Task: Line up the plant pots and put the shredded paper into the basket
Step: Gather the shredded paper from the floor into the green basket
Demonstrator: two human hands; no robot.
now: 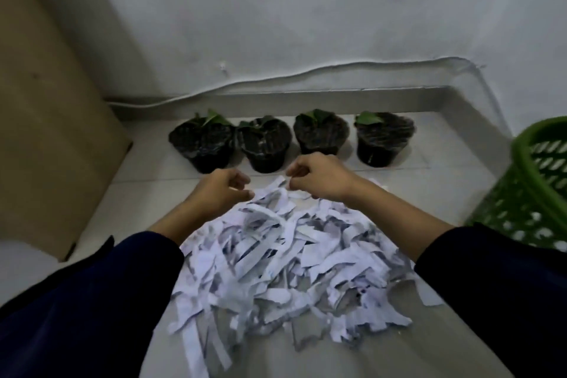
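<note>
At far right, basket (534, 193) cut off; both hands' curled fingers (242, 190) over shredded paper (276, 261), grip unclear

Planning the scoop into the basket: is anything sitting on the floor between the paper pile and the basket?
Nothing visible does. The shredded paper lies on bare floor, and the green basket stands to its right with only open tile between. The four pots sit farther back by the wall, off that path.
</note>
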